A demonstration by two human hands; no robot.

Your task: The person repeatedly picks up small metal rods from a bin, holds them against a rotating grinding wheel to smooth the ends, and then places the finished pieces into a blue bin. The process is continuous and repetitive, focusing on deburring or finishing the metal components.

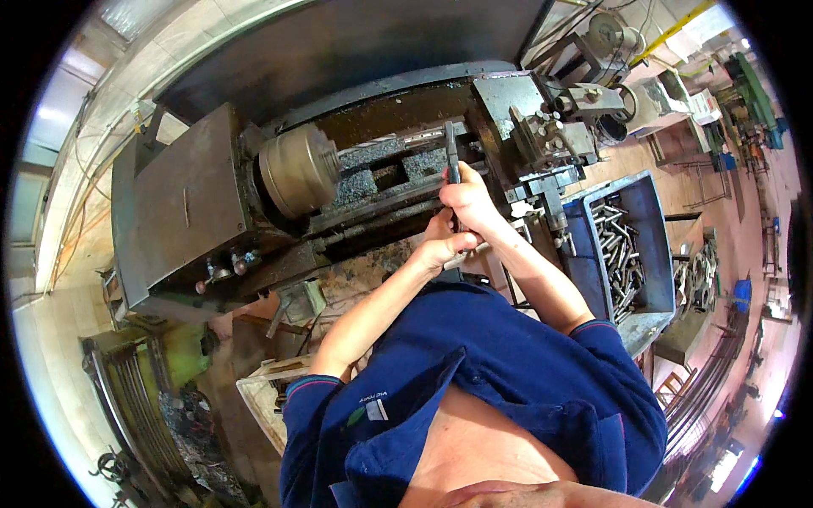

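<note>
Over the lathe bed (pixel 373 212), held a slim dark tool (pixel 452 152) bare-handed, pointing it away from the body. Wrapped the right hand (pixel 467 199) around its middle; brought the left hand (pixel 442 245) in just nearer the body, around or merely against the lower part, too covered to tell which. Judged the handling as under way rather than finished, with nothing put down yet. Saw no workpiece clearly in the chuck (pixel 292 172) to the left, so could not tell of any cut as done or left to do. Noted metal chips (pixel 428 162) on the bed below, a likely sign of cutting already done. To the right, just beside the carriage (pixel 542 135), found many slim metal pieces (pixel 611 245) loose in 1 blue bin (pixel 656 271); could not sort finished from unfinished, nor count beneath the top layer. Could not make out the tool's kind, nor its near end, hidden by fingers. Found the chuck's face blurred, turning or at rest unclear. Lost the room's edges to fisheye bending and dark rim.
</note>
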